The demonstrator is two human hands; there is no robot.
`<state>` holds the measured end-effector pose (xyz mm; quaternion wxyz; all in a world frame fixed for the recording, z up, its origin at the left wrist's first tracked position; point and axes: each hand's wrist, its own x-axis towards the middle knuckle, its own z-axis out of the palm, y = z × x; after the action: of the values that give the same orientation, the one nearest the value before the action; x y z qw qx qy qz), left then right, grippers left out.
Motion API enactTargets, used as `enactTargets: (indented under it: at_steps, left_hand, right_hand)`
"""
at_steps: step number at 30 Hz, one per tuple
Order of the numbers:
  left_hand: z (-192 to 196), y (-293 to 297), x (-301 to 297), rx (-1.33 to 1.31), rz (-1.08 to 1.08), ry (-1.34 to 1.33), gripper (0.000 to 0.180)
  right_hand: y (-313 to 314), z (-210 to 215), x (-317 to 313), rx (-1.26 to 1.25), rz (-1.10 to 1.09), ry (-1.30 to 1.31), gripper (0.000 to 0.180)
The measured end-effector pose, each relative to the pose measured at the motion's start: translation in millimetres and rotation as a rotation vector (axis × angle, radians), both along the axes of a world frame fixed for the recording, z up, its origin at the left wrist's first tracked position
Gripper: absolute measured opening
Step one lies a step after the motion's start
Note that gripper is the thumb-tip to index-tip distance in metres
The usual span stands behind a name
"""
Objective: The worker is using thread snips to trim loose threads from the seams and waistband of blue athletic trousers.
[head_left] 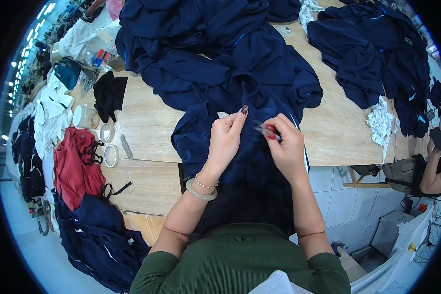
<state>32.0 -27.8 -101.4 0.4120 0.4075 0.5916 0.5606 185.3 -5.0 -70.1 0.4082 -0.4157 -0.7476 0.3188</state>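
A navy blue garment (pixel 240 98) lies on the wooden table (pixel 147 122) and hangs over its front edge toward me. My left hand (pixel 225 139) pinches a fold of this fabric, thumb raised. My right hand (pixel 286 144) grips the cloth right beside it and holds a small metal thread snipper (pixel 264 129) between its fingers, tip pointing left at the pinched spot. Both wrists rest close together over the garment's edge. A bead bracelet and a pale bangle sit on my left wrist.
More navy garments are piled at the back (pixel 191 29) and at the right (pixel 377 54). White scraps (pixel 382 122), tape rolls (pixel 110 154), a mug (pixel 83 116), a black cloth (pixel 109 94) and a red garment (pixel 78 164) lie around. Another person (pixel 433 157) sits at the right.
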Motion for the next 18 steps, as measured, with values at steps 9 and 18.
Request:
enactTargets:
  at_steps: [9,18]
  left_hand:
    - [50,-16,1,0.356,0.188,0.529,0.020]
    - [52,-1,-1,0.459,-0.093,0.620,0.012]
  right_hand:
    - [18,27,17,-0.647,0.139,0.378,0.018]
    - [24,34,8,-0.599,0.175,0.396,0.015]
